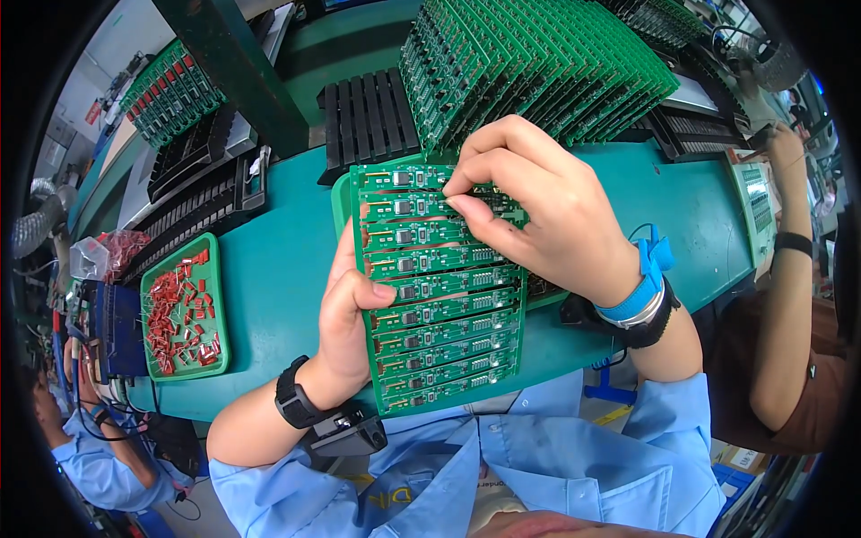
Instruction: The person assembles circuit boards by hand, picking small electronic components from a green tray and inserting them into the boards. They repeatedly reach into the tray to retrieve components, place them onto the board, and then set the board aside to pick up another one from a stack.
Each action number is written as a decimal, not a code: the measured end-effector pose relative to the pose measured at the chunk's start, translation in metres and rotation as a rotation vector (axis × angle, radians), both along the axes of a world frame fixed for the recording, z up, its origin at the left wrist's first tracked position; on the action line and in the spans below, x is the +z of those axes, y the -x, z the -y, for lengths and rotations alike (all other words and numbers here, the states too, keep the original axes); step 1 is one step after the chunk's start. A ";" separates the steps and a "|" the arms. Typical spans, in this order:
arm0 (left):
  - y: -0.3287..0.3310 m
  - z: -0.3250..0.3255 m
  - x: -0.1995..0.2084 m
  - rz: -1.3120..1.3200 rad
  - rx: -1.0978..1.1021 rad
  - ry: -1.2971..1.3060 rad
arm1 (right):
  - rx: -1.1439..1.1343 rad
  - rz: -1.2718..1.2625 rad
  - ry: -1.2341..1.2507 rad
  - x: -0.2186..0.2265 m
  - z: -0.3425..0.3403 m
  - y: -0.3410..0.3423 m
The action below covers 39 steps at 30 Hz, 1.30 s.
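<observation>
A: From my station, where is the board?

B: I see the green panel (439,296) held up in front of the wearer's chest, over the near edge of the tabletop (278,242). Its face is toward my camera.

A: Which way does it point?

B: Its long axis runs from the chest toward the stack of boards (529,63), the far end leaning slightly left. Its narrow strips run crosswise.

A: And its looks?

B: Glossy green, with dark square chips down the strips, yellow bars near the left and coppery patches along the upper left edge. Small bright solder spots glint on the right.

A: The hands?

B: My left hand (345,332) is clamped on the left edge, thumb on the face. My right hand (547,197) has thumb and forefinger pinched together over the upper strips; I can't tell whether anything tiny sits between them.

A: Farther out?

B: A black slotted rack (368,117) stands beside the stack. To the left, a green tray (221,314) holds loose red components (170,314).
</observation>
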<state>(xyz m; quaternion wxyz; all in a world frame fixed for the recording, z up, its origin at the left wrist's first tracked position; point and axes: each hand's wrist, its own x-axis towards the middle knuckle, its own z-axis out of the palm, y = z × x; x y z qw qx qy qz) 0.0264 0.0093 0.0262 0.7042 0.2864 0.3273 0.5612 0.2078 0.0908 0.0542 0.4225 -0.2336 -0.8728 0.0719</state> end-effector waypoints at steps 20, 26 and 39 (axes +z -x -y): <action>0.000 -0.001 -0.002 -0.011 0.033 0.013 | 0.036 0.014 -0.035 -0.002 -0.001 -0.004; 0.002 0.000 -0.008 0.008 0.030 0.042 | 0.037 0.020 0.030 -0.003 -0.003 -0.002; 0.000 -0.002 -0.004 -0.030 0.047 -0.003 | -0.016 0.083 -0.079 0.000 -0.002 -0.002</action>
